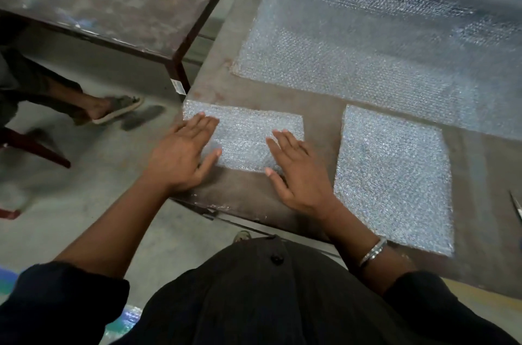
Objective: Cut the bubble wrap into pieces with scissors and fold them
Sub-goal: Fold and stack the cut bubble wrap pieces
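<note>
Both hands lie flat, fingers spread, palms down on a small folded piece of bubble wrap at the near left corner of the metal table. Neither hand grips anything; they press. Left hand covers the piece's left end, fingertips pointing away from the body; right hand covers its right near corner. The piece's long axis runs left to right, across the body, so the two hands sit at its opposite ends. It looks thicker and narrower than its neighbour, so I judge it already folded once and being flattened. Just to the right, apart from it by a strip of bare table, lies a second cut piece, flat, unfolded, roughly square. The right hand is nearer to it; the likely next move is a reach rightward. Beyond both, the large uncut sheet spreads toward the far edge. Scissors show only as blade tips at the right edge of view, past the square piece. No containers in view. Another person's sandalled foot shows on the floor to the left, beside a second table.
</note>
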Demonstrator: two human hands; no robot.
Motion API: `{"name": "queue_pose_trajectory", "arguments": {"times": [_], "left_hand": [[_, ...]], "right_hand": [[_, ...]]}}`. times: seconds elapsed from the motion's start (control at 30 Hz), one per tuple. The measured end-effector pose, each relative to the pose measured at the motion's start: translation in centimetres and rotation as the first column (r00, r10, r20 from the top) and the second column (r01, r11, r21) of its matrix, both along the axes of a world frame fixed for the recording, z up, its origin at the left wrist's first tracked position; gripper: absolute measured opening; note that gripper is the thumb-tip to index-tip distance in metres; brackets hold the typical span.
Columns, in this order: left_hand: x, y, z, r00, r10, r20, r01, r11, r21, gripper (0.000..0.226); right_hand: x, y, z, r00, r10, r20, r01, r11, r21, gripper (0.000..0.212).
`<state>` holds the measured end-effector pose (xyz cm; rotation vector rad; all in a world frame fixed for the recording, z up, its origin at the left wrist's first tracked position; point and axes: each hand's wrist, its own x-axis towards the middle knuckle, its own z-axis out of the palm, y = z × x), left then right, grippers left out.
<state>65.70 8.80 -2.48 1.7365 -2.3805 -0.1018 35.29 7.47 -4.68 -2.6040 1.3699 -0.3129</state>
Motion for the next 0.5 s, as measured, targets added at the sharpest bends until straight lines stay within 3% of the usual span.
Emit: {"name": "queue_pose_trajectory", "arguments": {"times": [0.13, 0.23, 0.33, 0.5], "left_hand": [[-2.1, -0.7, -3.1, 0.996, 0.055, 0.075, -0.063, 0.992, 0.108, 0.091], [-1.9, -0.5, -4.5, 0.995, 0.063, 0.079, -0.07, 0.993, 0.094, 0.094], [-2.3, -0.7, -3.9, 0.995, 0.065, 0.078, -0.07, 0.995, 0.066, 0.099], [-7.5, -2.0, -1.9, 0.999, -0.01, 0.038, 0.009, 1.0, 0.019, 0.101]], "right_hand": [[2.5, 0.9, -1.6, 0.988, 0.054, -0.148, -0.048, 0.998, 0.045, 0.083], [2.3, 1.3, -2.6, 0.981, 0.069, -0.18, -0.061, 0.997, 0.046, 0.086], [2.1, 1.1, -1.7, 0.989, 0.045, -0.143, -0.037, 0.998, 0.059, 0.087], [-2.3, 1.0, 0.4, 0.984, -0.179, 0.001, 0.179, 0.983, 0.029, 0.085]]}}
